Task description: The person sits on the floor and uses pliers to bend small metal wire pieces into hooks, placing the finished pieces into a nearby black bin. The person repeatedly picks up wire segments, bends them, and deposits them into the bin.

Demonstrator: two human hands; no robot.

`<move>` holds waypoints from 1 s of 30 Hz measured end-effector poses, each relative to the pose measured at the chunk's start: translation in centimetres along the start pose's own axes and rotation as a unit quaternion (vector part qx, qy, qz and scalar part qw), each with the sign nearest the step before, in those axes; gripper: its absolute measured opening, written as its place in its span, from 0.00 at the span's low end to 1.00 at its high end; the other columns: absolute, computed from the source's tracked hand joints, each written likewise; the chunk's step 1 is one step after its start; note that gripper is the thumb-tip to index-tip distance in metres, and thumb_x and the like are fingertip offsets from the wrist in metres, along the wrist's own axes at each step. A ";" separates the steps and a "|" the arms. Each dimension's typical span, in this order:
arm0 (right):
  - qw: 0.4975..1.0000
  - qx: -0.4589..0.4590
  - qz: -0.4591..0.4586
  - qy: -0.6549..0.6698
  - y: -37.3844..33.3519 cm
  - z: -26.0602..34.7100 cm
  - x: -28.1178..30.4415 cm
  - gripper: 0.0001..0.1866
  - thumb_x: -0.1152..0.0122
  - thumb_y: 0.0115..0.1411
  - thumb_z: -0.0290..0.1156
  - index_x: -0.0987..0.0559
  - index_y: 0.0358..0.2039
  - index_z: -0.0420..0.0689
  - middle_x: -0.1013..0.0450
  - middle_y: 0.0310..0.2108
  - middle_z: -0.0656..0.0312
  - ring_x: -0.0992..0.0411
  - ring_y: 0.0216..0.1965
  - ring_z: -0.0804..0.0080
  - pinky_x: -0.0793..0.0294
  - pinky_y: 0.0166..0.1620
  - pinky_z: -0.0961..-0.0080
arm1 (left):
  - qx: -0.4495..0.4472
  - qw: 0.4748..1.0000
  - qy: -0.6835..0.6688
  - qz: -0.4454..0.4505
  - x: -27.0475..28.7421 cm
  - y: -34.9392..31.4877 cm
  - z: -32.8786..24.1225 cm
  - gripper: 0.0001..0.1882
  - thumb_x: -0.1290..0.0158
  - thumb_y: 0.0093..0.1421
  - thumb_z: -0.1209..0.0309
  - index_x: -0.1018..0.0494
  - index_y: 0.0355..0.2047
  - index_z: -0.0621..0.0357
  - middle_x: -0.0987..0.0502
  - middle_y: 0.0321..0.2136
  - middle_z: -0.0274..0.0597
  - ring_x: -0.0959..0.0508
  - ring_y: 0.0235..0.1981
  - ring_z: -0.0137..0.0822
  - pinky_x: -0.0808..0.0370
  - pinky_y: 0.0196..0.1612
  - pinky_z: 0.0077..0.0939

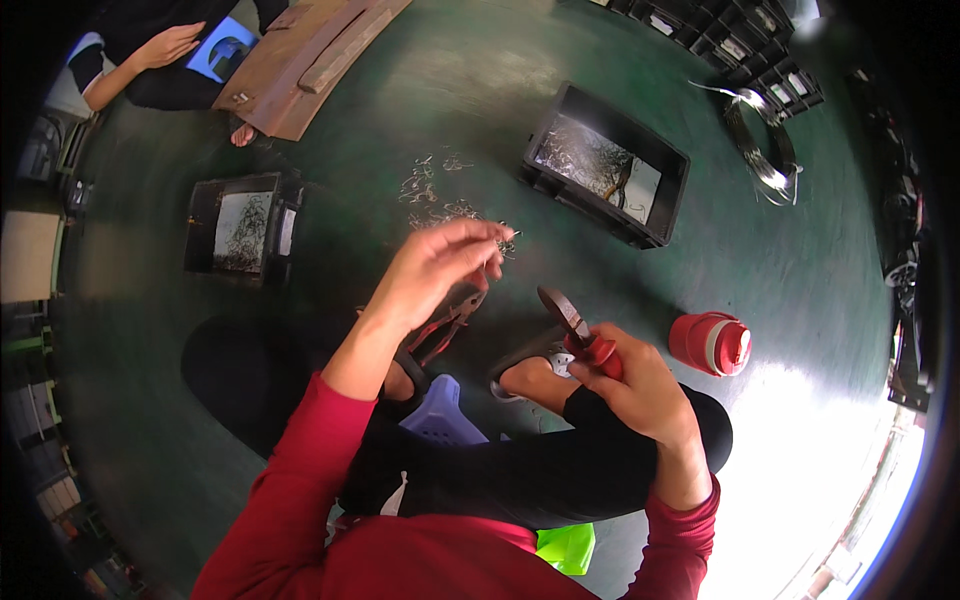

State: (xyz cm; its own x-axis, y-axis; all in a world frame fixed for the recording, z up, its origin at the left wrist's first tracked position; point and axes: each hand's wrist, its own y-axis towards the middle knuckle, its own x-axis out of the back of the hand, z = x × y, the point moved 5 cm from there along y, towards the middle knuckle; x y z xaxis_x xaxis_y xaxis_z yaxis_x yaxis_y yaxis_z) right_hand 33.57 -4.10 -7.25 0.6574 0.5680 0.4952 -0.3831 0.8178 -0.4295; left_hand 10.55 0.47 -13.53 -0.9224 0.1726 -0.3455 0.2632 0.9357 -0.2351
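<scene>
My left hand (435, 268) is raised over the floor with its fingers pinched together. A small, shiny bent metal piece (515, 233) shows at its fingertips, too small to name exactly. In my right hand (640, 390) is a pair of pliers (572, 318), gripped by red handles, with the dark jaws pointing up and left. A second pair of red-handled pliers (458, 318) is below my left hand, near my feet. Loose bent wire pieces (420, 185) lie scattered on the floor just beyond my left hand, which partly covers the heap.
Black bins holding small metal pieces stand at the left (200, 230) and right (610, 215). A wire coil (755, 140), a red lidded cup (708, 343) and stacked black crates (740, 40) are to the right. Flattened cardboard (300, 70) and another person's hand (168, 46) appear far left.
</scene>
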 end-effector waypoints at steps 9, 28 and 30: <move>0.986 -0.051 0.135 0.079 -0.4 1.8 -3.5 0.20 0.38 0.61 0.41 0.24 0.48 0.41 0.22 0.34 0.56 0.25 0.35 0.68 0.28 0.42 0.73 | -0.085 0.984 0.150 -0.037 -1.4 -5.8 -3.6 0.07 0.47 0.62 0.80 0.21 0.38 0.64 0.27 0.26 0.31 0.30 0.21 0.19 0.35 0.23 0.14; 0.994 -0.042 0.101 0.027 -0.3 3.3 -4.7 0.14 0.37 0.61 0.35 0.24 0.42 0.39 0.29 0.26 0.66 0.35 0.27 0.82 0.33 0.34 0.80 | -0.044 0.987 0.141 0.065 -1.3 -7.6 -4.0 0.12 0.54 0.66 0.76 0.22 0.44 0.61 0.27 0.20 0.32 0.32 0.20 0.18 0.38 0.22 0.14; 0.994 -0.041 0.101 0.022 -0.2 3.0 -4.8 0.14 0.35 0.60 0.35 0.24 0.40 0.39 0.27 0.28 0.65 0.33 0.31 0.80 0.31 0.38 0.79 | -0.050 0.984 0.144 0.092 -1.5 -7.8 -4.1 0.14 0.57 0.67 0.76 0.23 0.47 0.61 0.27 0.19 0.32 0.32 0.19 0.18 0.37 0.22 0.15</move>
State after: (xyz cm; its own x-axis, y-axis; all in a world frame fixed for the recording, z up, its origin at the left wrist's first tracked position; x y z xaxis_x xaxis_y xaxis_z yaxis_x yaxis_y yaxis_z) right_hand 28.55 -6.68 -7.25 0.6007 0.7137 0.3602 -0.4572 0.6763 -0.5776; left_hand 8.70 -5.85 -7.50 -0.9077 0.4077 -0.0996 0.4167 0.9037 -0.0982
